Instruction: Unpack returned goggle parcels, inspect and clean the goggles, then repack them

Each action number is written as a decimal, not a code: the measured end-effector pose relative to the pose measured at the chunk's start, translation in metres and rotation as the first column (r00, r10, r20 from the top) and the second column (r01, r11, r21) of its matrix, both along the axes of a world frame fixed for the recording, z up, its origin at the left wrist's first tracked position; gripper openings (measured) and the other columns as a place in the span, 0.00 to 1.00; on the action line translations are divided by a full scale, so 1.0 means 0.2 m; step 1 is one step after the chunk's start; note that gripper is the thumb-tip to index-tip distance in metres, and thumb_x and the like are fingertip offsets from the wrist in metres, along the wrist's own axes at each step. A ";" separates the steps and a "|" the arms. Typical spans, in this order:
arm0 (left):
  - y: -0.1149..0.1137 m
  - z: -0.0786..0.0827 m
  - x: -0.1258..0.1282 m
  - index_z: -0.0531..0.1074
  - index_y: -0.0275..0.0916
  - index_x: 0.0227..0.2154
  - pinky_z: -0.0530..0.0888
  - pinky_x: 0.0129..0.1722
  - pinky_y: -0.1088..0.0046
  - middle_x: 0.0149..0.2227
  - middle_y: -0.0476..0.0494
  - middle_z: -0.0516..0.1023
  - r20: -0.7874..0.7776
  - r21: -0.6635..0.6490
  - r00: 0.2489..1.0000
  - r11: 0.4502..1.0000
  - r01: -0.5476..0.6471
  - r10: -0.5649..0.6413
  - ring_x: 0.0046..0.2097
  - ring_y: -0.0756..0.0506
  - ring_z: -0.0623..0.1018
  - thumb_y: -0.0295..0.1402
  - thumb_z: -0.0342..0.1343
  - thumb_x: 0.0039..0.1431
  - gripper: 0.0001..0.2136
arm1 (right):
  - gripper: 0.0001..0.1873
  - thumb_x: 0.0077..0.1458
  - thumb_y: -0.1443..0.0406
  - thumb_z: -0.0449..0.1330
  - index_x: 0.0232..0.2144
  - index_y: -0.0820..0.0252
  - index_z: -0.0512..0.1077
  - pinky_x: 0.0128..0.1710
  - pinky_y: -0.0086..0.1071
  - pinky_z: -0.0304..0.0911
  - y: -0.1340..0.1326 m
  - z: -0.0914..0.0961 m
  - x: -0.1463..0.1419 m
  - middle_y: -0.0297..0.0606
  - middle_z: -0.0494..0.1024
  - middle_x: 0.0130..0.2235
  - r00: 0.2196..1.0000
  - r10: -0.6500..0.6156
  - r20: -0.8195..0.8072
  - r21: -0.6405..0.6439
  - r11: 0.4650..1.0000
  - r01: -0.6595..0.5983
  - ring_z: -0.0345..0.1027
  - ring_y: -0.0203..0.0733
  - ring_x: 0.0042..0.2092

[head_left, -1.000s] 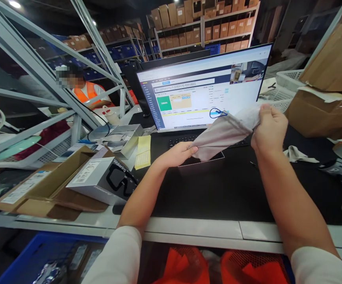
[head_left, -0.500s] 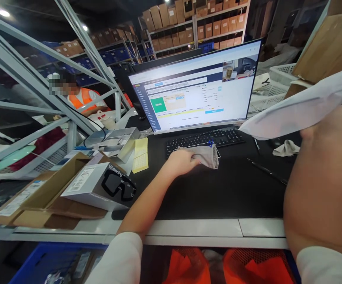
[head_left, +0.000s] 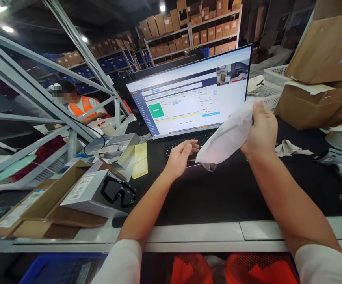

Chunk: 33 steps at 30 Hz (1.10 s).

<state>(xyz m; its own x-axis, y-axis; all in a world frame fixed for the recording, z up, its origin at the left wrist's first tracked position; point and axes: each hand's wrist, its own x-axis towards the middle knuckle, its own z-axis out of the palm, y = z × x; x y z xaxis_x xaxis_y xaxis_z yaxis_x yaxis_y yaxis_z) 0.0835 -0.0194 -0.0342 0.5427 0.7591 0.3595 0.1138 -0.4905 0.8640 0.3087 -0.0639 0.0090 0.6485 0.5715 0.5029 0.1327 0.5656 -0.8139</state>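
Observation:
In the head view, my right hand [head_left: 262, 128] is raised in front of the monitor, closed on the upper end of a thin white bag [head_left: 225, 138]. The bag slants down to the left, its lower end close to the fingers of my left hand [head_left: 181, 157]. My left hand sits over the front of the black keyboard [head_left: 171, 148], fingers curled. The grey cloth pouch seen in it just before is now mostly hidden behind the white bag.
The monitor [head_left: 188, 98] stands behind my hands. A sunglasses box [head_left: 100, 193], an open carton [head_left: 49, 197] and yellow slips [head_left: 140, 159] lie left. Right are a grey cloth [head_left: 290, 148], a scanner [head_left: 336, 165] and cartons [head_left: 313, 102]. A co-worker [head_left: 84, 104] sits far left.
My right hand has brought the white bag from the far right down and left, beside my left hand. The bag now covers where the grey pouch was. My left hand has barely moved.

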 end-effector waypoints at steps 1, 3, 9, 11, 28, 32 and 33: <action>-0.01 0.01 0.00 0.74 0.38 0.56 0.80 0.45 0.62 0.53 0.33 0.80 0.095 -0.107 0.994 0.992 0.069 -0.058 0.49 0.39 0.82 0.60 0.52 0.63 0.32 | 0.25 0.65 0.41 0.47 0.43 0.52 0.68 0.42 0.44 0.73 0.01 -0.01 -0.03 0.46 0.79 0.45 1.000 0.002 -0.019 0.004 1.000 -0.001 0.75 0.54 0.52; -0.03 0.00 0.00 0.73 0.38 0.57 0.82 0.43 0.63 0.56 0.33 0.78 0.167 -0.253 0.974 0.948 0.192 -0.152 0.50 0.37 0.81 0.60 0.62 0.55 0.36 | 0.21 0.65 0.44 0.48 0.41 0.52 0.66 0.42 0.44 0.73 0.03 -0.02 -0.07 0.47 0.79 0.45 0.994 0.031 -0.106 0.041 0.999 -0.027 0.76 0.54 0.50; -0.01 -0.04 0.05 0.77 0.34 0.42 0.82 0.38 0.62 0.40 0.38 0.82 0.286 -0.393 0.958 0.914 0.100 0.018 0.41 0.41 0.82 0.59 0.62 0.55 0.29 | 0.15 0.58 0.49 0.59 0.32 0.51 0.64 0.42 0.43 0.73 0.03 0.00 -0.06 0.39 0.77 0.34 0.976 0.142 -0.163 0.047 0.990 -0.136 0.77 0.51 0.43; 0.03 -0.05 0.04 0.77 0.35 0.40 0.81 0.34 0.66 0.36 0.41 0.81 0.292 -0.377 0.954 0.925 0.046 0.071 0.37 0.44 0.80 0.60 0.62 0.54 0.29 | 0.16 0.58 0.49 0.57 0.29 0.52 0.65 0.43 0.44 0.73 0.00 0.02 -0.01 0.42 0.79 0.37 0.962 0.251 -0.106 0.046 0.968 -0.248 0.76 0.51 0.46; 0.07 0.09 -0.12 0.79 0.36 0.41 0.72 0.41 0.70 0.38 0.43 0.82 -0.063 0.169 0.978 0.968 -0.187 0.200 0.40 0.43 0.77 0.59 0.47 0.66 0.29 | 0.14 0.48 0.53 0.72 0.30 0.57 0.82 0.45 0.40 0.73 -0.11 0.09 0.15 0.37 0.83 0.34 0.637 0.594 0.491 -0.507 0.790 -0.345 0.77 0.50 0.41; 0.12 0.08 -0.16 0.79 0.36 0.36 0.71 0.38 0.70 0.34 0.44 0.80 -0.076 0.206 0.953 0.939 -0.274 0.295 0.37 0.43 0.75 0.58 0.45 0.66 0.29 | 0.17 0.53 0.51 0.68 0.36 0.58 0.82 0.49 0.42 0.72 -0.09 0.08 0.16 0.40 0.83 0.40 0.752 0.504 0.424 -0.365 0.855 -0.368 0.77 0.51 0.45; 0.14 0.09 -0.17 0.78 0.36 0.35 0.71 0.38 0.70 0.34 0.44 0.80 -0.083 0.228 0.940 0.925 -0.305 0.331 0.37 0.43 0.75 0.57 0.45 0.67 0.28 | 0.17 0.54 0.51 0.67 0.38 0.57 0.83 0.50 0.43 0.72 -0.09 0.08 0.17 0.40 0.84 0.42 0.785 0.462 0.414 -0.338 0.878 -0.339 0.77 0.51 0.46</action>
<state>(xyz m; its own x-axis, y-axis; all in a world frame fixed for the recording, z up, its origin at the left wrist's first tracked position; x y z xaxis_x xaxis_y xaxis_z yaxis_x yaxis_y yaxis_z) 0.0493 0.0087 -0.0160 0.3331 0.8135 0.4767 0.3883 -0.5790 0.7169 0.3436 -0.0829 0.0253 0.0542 0.8642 0.5002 0.3353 0.4561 -0.8243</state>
